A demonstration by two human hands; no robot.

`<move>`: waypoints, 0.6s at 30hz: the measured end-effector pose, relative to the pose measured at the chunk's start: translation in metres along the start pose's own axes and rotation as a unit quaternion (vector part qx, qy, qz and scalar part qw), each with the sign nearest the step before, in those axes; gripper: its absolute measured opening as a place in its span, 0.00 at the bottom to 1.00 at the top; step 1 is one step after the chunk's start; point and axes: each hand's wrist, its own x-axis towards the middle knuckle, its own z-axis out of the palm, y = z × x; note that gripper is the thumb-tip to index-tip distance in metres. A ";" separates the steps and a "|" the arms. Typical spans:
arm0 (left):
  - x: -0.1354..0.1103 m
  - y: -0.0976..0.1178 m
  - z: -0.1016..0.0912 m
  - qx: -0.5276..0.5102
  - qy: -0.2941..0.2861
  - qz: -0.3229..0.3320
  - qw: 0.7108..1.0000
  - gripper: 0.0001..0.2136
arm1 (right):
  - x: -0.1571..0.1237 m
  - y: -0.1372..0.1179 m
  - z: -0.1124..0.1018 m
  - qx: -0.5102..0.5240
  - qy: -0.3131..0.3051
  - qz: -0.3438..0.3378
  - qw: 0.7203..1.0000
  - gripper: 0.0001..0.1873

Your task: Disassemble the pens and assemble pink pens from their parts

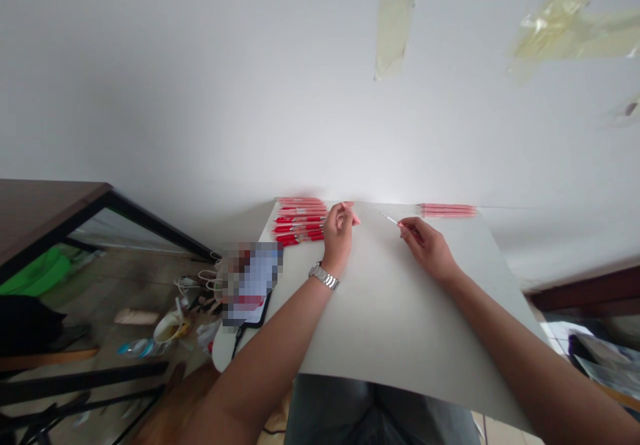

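Note:
My right hand point(423, 241) is closed in a pinch on a thin pen refill point(389, 219), whose pale, narrow end points left and slightly up above the white table point(395, 325). My left hand point(340, 228) has its fingers curled together; a pinkish shape shows at the fingertips, too small to tell what it is. Just left of that hand lies a row of red pens point(300, 228), with paler pink pen parts point(301, 201) behind them. Near the wall on the right rests a bundle of pink sticks point(449, 210).
A phone point(254, 281), partly blurred, lies at the table's left edge with a cable running down. The white wall point(320, 98) rises behind the table. A dark desk point(55, 195) stands at left, with a cup point(167, 328) and clutter on the floor.

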 end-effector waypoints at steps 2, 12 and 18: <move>0.000 -0.002 -0.002 0.044 -0.028 0.014 0.999 0.15 | 0.000 0.000 0.000 0.002 0.005 0.002 1.000 0.16; -0.005 0.006 -0.009 0.303 -0.086 0.105 0.943 0.11 | 0.001 0.001 0.000 0.015 0.019 0.015 1.000 0.18; -0.006 -0.003 -0.012 0.401 -0.114 0.117 0.901 0.11 | 0.000 0.000 -0.001 0.023 0.022 0.017 0.999 0.18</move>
